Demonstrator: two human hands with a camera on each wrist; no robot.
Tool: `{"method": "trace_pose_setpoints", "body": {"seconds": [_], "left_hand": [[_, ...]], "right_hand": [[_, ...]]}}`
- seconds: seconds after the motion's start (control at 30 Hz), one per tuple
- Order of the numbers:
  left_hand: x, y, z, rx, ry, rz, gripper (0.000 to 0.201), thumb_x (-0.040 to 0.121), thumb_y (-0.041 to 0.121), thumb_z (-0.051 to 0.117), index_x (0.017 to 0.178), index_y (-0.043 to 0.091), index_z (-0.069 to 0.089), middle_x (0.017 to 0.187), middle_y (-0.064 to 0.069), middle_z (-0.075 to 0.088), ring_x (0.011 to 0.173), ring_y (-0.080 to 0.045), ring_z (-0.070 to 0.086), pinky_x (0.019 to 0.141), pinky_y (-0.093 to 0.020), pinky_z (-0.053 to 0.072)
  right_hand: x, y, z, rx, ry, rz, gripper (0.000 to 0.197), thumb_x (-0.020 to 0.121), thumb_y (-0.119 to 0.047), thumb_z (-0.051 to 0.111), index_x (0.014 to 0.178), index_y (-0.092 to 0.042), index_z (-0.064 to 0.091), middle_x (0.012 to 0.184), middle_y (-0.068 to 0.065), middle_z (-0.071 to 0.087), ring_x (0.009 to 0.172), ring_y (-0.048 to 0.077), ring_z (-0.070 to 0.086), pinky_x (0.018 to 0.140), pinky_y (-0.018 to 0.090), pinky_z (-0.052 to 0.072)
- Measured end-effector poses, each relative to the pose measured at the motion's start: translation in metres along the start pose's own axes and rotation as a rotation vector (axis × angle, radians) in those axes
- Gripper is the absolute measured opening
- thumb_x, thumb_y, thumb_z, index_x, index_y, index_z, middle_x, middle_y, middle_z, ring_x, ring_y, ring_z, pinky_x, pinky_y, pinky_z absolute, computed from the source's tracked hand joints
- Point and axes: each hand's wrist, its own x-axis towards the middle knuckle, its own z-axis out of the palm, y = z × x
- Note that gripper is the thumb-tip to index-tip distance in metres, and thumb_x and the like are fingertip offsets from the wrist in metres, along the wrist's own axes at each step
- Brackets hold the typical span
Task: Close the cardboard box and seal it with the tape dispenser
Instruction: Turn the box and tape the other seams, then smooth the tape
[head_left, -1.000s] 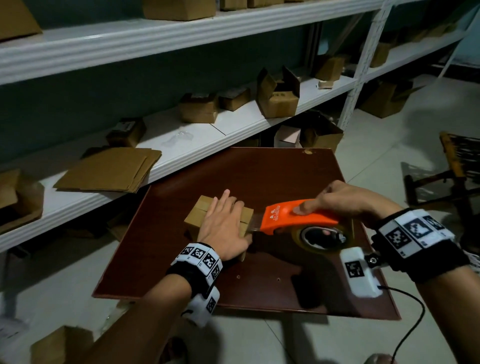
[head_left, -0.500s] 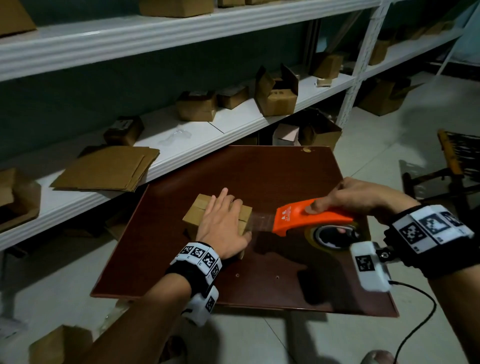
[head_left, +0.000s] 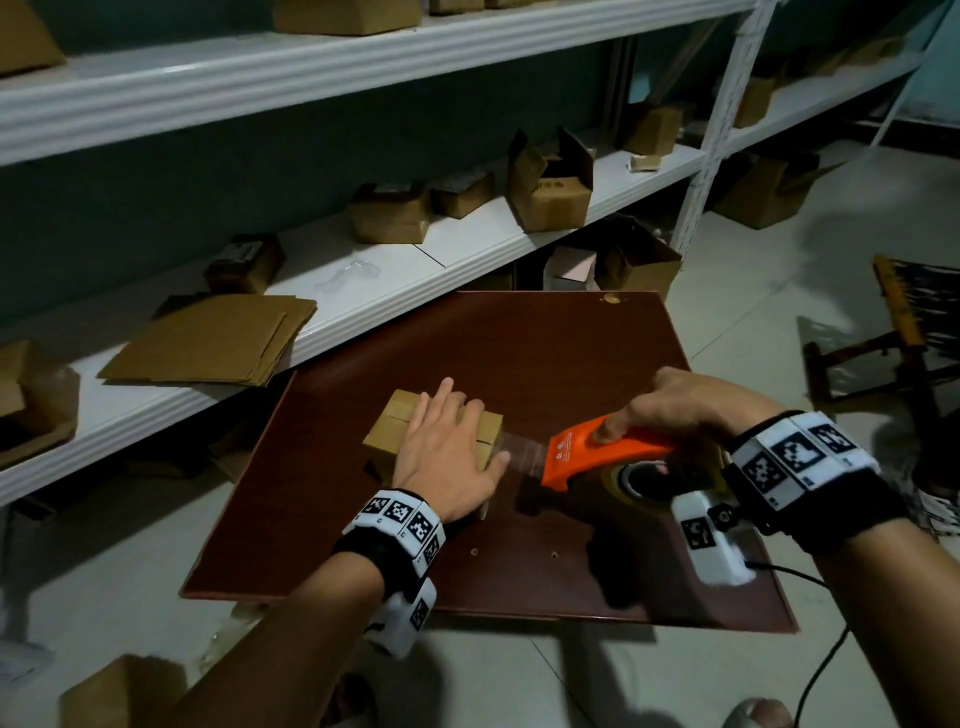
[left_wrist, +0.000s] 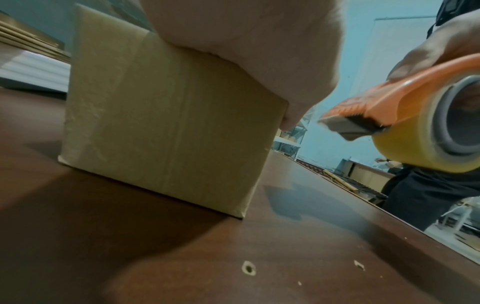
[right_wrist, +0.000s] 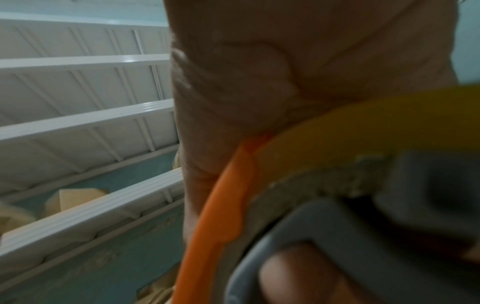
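A small closed cardboard box sits on the dark red-brown table. My left hand lies flat on the box top with straight fingers, pressing it down. My right hand grips the orange tape dispenser to the right of the box, held above the table. Its yellowish tape roll has a grey core. A strip of clear tape stretches from the box's right edge to the dispenser's blade.
White shelving runs behind the table and holds flattened cardboard and several small boxes. A wooden stool stands at the right on the floor. A cable hangs from my right wrist.
My right hand has pulled the dispenser to the right, away from the box, drawing out a longer strip of tape. The left hand has stayed pressed on the box.
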Motion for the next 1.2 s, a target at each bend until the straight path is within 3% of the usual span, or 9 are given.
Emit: {"method": "trace_pose_setpoints", "body": {"seconds": [0.07, 0.23, 0.43, 0.6, 0.7, 0.87, 1.2], "left_hand": [[0.0, 0.0, -0.001, -0.007, 0.0, 0.002, 0.081, 0.096, 0.07, 0.04, 0.16, 0.02, 0.034, 0.17, -0.005, 0.029, 0.163, -0.022, 0.002, 0.132, -0.046, 0.003], [-0.001, -0.002, 0.0, -0.007, 0.0, 0.004, 0.081, 0.096, 0.07, 0.036, 0.16, 0.02, 0.034, 0.17, -0.006, 0.03, 0.163, -0.022, 0.002, 0.132, -0.046, 0.003], [0.0, -0.001, 0.0, -0.011, 0.002, 0.003, 0.083, 0.095, 0.072, 0.034, 0.16, 0.02, 0.035, 0.169, -0.006, 0.031, 0.163, -0.021, 0.002, 0.132, -0.046, 0.002], [0.0, -0.002, 0.001, -0.009, 0.006, 0.005, 0.083, 0.094, 0.072, 0.034, 0.159, 0.02, 0.036, 0.168, -0.006, 0.032, 0.163, -0.022, 0.003, 0.132, -0.046, 0.003], [-0.001, -0.002, 0.002, -0.006, 0.004, 0.007, 0.083, 0.093, 0.072, 0.033, 0.158, 0.02, 0.036, 0.168, -0.006, 0.032, 0.163, -0.022, 0.003, 0.132, -0.046, 0.003], [-0.001, -0.003, 0.002, -0.013, 0.013, 0.018, 0.081, 0.094, 0.07, 0.037, 0.157, 0.019, 0.037, 0.167, -0.007, 0.034, 0.163, -0.023, 0.005, 0.132, -0.047, 0.004], [0.0, -0.003, 0.003, 0.011, -0.006, 0.018, 0.082, 0.094, 0.068, 0.036, 0.16, 0.019, 0.032, 0.169, -0.007, 0.03, 0.163, -0.023, 0.002, 0.132, -0.047, 0.002]], "right_hand": [[0.002, -0.001, 0.004, -0.028, 0.008, -0.006, 0.082, 0.063, -0.047, 0.093, 0.122, -0.015, 0.047, 0.116, 0.013, 0.062, 0.105, 0.036, 0.067, 0.098, 0.051, 0.056], [0.003, -0.005, 0.014, -0.072, -0.001, 0.006, 0.073, 0.075, -0.048, 0.085, 0.119, -0.018, 0.037, 0.121, 0.012, 0.051, 0.112, 0.034, 0.058, 0.104, 0.046, 0.05], [0.009, -0.006, 0.023, -0.053, -0.018, -0.003, 0.071, 0.076, -0.048, 0.084, 0.123, -0.015, 0.041, 0.121, 0.013, 0.052, 0.108, 0.033, 0.057, 0.097, 0.041, 0.05], [0.016, -0.005, 0.028, -0.012, -0.035, 0.005, 0.066, 0.079, -0.046, 0.082, 0.123, -0.014, 0.044, 0.112, 0.01, 0.053, 0.085, 0.024, 0.055, 0.081, 0.035, 0.044], [0.02, -0.007, 0.032, -0.016, -0.041, 0.016, 0.072, 0.078, -0.047, 0.082, 0.13, -0.013, 0.046, 0.118, 0.01, 0.051, 0.096, 0.028, 0.055, 0.087, 0.037, 0.046], [0.024, -0.01, 0.04, 0.006, -0.034, 0.032, 0.087, 0.078, -0.046, 0.081, 0.146, -0.01, 0.042, 0.127, 0.015, 0.053, 0.122, 0.038, 0.058, 0.108, 0.045, 0.047], [0.029, -0.011, 0.049, 0.038, -0.06, 0.044, 0.089, 0.074, -0.05, 0.083, 0.142, -0.01, 0.043, 0.135, 0.017, 0.055, 0.12, 0.036, 0.06, 0.108, 0.046, 0.049]]}}
